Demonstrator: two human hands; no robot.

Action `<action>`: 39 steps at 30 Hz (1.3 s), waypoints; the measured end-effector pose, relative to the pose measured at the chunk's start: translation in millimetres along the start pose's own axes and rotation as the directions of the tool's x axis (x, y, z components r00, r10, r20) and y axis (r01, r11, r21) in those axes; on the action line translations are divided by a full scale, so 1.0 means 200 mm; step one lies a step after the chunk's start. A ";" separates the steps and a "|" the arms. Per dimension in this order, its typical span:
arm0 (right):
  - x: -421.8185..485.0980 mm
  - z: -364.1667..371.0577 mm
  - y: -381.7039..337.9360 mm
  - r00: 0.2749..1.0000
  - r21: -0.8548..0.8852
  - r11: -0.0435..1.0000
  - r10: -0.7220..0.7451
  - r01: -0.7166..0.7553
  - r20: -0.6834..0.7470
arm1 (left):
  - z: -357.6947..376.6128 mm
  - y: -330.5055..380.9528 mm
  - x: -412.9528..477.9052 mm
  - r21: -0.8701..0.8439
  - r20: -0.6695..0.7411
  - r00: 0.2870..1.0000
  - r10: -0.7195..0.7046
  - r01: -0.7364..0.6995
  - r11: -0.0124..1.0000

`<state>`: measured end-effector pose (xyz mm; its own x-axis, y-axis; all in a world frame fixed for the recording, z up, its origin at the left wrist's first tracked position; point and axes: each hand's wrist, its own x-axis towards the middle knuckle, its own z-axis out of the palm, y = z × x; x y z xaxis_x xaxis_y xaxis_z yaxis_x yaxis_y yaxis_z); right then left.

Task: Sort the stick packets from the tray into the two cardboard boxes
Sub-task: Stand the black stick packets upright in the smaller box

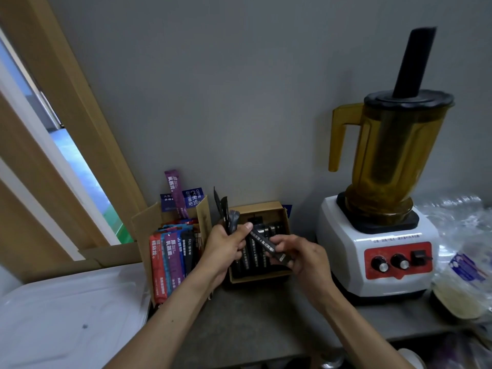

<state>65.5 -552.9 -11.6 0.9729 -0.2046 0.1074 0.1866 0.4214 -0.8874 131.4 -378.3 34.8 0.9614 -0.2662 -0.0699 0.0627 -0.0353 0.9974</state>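
Note:
Two cardboard boxes stand side by side against the wall. The left box (203, 217) holds coloured stick packets (170, 259), red, blue, purple and black, standing on end. The right box (259, 278) holds rows of black stick packets. My left hand (226, 246) grips a small bunch of black packets (226, 217) that fan upward above the gap between the boxes. My right hand (298, 255) pinches one black stick packet (269, 245) over the right box, and its upper end reaches my left thumb. A white tray (66, 315) lies at the lower left, with no packets visible on it.
A blender (378, 246) with an amber jug and white base stands right of the boxes. Clear plastic bags (463, 262) lie at the far right. A wooden window frame (61, 129) rises on the left. The grey countertop (253, 320) runs along the front.

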 end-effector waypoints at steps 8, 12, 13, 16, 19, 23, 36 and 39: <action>-0.03 0.00 0.04 0.999 -0.140 0.990 0.033 -0.034 -0.012 | -0.01 0.01 -0.01 -0.042 -0.105 0.992 0.065 -0.069 0.997; -0.03 0.01 0.05 0.997 -0.142 0.987 0.074 -0.078 -0.034 | -0.01 0.00 -0.01 0.002 -0.159 0.986 0.051 -0.051 0.999; -0.03 0.01 0.04 0.996 -0.126 0.989 0.074 -0.080 -0.048 | -0.01 -0.01 -0.02 0.019 -0.159 0.986 0.054 -0.052 0.998; -0.02 0.02 0.00 0.993 -0.136 0.984 0.112 -0.116 -0.039 | 0.02 -0.03 -0.03 0.056 -0.150 0.986 0.069 -0.061 0.997; -0.01 0.01 -0.04 0.956 -0.310 0.923 0.274 -0.230 0.107 | 0.05 -0.05 -0.02 0.019 -0.173 0.984 0.046 -0.044 0.999; -0.01 0.02 -0.06 0.984 -0.303 0.940 0.173 -0.154 0.038 | 0.03 -0.09 -0.03 0.045 -0.190 0.982 0.019 -0.011 0.999; 0.19 0.02 0.02 0.964 -0.903 0.428 -0.248 0.024 -0.092 | 0.00 -0.13 -0.07 0.205 -0.024 0.997 -0.074 0.078 0.976; 0.21 0.02 0.04 0.974 -0.960 0.279 -0.224 0.028 -0.036 | 0.01 -0.11 -0.05 0.121 -0.077 0.986 -0.147 0.155 0.980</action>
<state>108.0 -555.2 -11.7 0.9008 -0.3258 0.2872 -0.0510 -0.7361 -0.6750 120.6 -377.0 13.6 0.9595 -0.1831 -0.2139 0.1785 -0.1920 0.9650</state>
